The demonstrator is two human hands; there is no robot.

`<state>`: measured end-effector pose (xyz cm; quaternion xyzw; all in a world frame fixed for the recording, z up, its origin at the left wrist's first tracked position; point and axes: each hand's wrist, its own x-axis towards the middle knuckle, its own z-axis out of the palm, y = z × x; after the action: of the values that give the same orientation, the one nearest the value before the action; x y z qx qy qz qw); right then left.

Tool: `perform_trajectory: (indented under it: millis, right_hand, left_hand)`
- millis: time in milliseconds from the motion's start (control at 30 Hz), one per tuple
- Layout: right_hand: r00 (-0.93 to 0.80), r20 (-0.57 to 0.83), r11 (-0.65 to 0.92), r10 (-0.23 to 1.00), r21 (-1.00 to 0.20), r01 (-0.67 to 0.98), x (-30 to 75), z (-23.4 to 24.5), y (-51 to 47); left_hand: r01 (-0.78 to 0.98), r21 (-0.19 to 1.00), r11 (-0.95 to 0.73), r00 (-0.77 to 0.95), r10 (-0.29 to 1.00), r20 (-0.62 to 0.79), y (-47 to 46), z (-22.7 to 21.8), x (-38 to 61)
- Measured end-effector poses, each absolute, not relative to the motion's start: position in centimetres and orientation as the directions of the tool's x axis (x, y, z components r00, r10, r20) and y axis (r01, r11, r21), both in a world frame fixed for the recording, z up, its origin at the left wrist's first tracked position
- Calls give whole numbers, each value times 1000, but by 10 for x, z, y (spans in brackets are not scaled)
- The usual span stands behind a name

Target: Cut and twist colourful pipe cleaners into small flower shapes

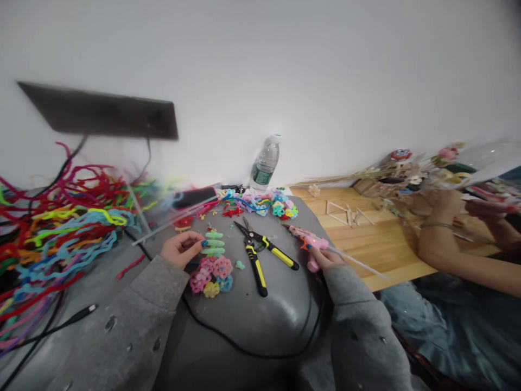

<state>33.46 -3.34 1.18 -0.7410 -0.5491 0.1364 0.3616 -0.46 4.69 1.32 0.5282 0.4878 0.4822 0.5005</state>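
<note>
My left hand [183, 250] is closed in a pinch at the left end of a green pipe-cleaner piece [214, 244], which has several bars side by side. Just below it lies a cluster of pink, yellow and blue pipe-cleaner flowers [211, 276] on the grey table. My right hand [325, 259] is wrapped round the handle of a pink hot glue gun [311, 240], its nozzle pointing to the upper left and a clear glue stick [358, 263] sticking out behind. Between the hands, cutting pliers [260, 252] with yellow and black handles lie spread open.
Loose colourful pipe cleaners [69, 233] heap up on the left. A water bottle [266, 165] stands by the wall, behind more pipe-cleaner flowers [285, 206]. A black cable [244, 347] loops across the front. At right, another person's arm [443, 244] rests over a wooden table [345, 239].
</note>
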Motion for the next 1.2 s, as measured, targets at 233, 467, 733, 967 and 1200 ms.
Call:
perform_trajectory:
  millis: [233, 467, 733, 967, 1200]
  right_hand:
    - [554, -6, -406, 832, -687, 603, 343, 17, -48]
    - [252, 185, 9, 950, -821, 571, 297, 32, -23]
    - [-363, 176, 390, 915, -615, 686, 219, 11, 16]
    - [-432, 22, 389, 902, -477, 788, 219, 1, 27]
    - [-555, 8, 495, 832, -462, 736, 220, 12, 29]
  left_hand:
    - [13, 1000, -16, 56, 998, 16, 46, 13, -5]
    - [14, 999, -43, 74, 996, 41, 48, 11, -6]
    - [20, 999, -29, 53, 998, 28, 47, 14, -5]
    - [0, 1000, -18, 58, 998, 17, 46, 15, -4]
    - [-2, 1000, -27, 62, 998, 27, 47, 15, -5]
